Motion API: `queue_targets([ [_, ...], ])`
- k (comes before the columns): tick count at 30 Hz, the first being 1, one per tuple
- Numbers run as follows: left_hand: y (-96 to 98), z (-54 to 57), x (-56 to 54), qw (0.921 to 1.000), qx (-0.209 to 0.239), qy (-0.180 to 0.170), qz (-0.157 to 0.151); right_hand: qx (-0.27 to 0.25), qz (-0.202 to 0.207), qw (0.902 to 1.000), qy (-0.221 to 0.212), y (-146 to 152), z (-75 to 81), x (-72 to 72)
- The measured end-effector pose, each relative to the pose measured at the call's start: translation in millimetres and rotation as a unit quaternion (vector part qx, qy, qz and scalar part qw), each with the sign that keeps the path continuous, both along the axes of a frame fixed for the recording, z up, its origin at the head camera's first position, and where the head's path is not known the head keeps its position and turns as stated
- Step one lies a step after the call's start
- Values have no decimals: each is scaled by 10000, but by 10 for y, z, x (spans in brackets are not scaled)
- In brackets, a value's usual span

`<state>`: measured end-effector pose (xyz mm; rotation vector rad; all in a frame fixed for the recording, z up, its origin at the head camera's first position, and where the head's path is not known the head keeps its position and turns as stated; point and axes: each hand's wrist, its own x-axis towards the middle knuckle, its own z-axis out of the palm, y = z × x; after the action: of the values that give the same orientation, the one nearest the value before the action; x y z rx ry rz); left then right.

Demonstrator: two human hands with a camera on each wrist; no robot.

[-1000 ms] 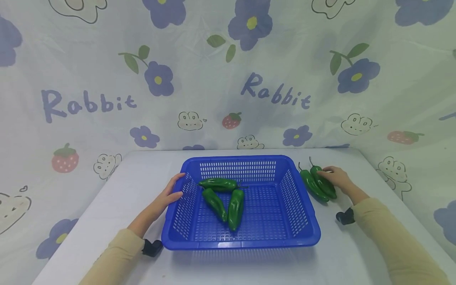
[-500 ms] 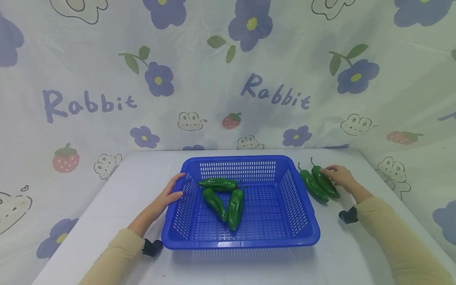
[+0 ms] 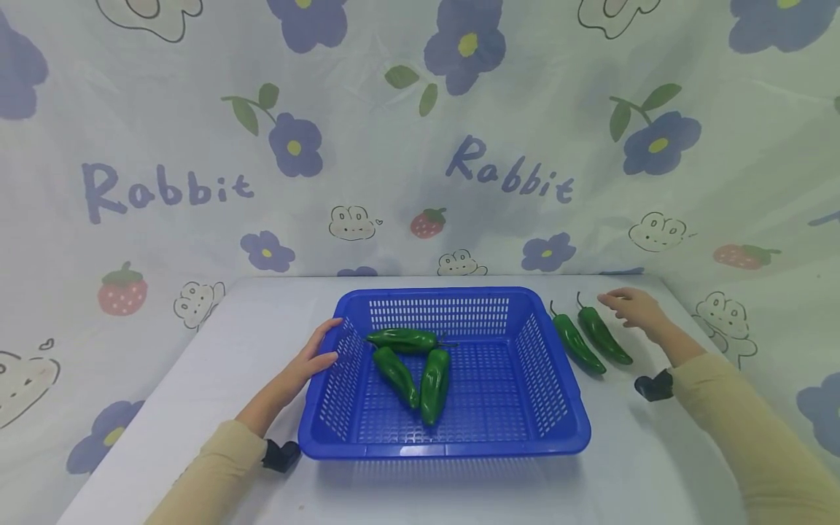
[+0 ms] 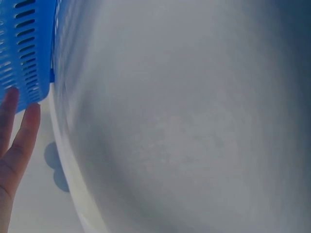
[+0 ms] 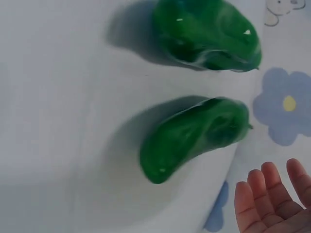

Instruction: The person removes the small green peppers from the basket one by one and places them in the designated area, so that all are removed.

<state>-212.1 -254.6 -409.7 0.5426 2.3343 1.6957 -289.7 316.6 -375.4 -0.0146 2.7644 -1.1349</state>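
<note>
My left hand (image 3: 300,370) rests on the left rim of a blue plastic basket (image 3: 495,448), its thumb and fingers spread. In the left wrist view the fingers (image 4: 22,141) are fairly straight against the basket's slotted wall (image 4: 26,48). On the white table right of the basket lie two green chili peppers side by side, a nearer one (image 3: 579,345) and an outer one (image 3: 605,337). Just beyond the outer pepper's stem end is my right hand (image 3: 638,313), holding nothing. Loosely bent fingers (image 5: 260,194) appear apart from both peppers in the right wrist view.
Three more green peppers lie in the basket's left half: one across the back (image 3: 402,340), one slanting (image 3: 396,375) and one pointing forward (image 3: 434,386). A patterned cloth (image 3: 394,146) hangs behind the white table (image 3: 262,313). Each wrist wears a dark camera mount.
The outer pepper has shifted right, away from its neighbour. My right hand has let go of it and moved right and slightly up. The left hand and basket stay put.
</note>
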Motion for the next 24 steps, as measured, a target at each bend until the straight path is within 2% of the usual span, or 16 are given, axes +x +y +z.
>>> queue_targets([
  [10, -11, -6, -5, 10000, 38, 45, -46, -269, 200, 9994, -48, -83, 322, -7],
  [18, -16, -12, -3, 10000, -19, -19, -3, -213, 467, 9985, -198, -366, 628, 59],
  [24, -12, -21, -18, 10000, 6, 10, 25, -315, 687, 9970, -163, -597, 801, 103],
])
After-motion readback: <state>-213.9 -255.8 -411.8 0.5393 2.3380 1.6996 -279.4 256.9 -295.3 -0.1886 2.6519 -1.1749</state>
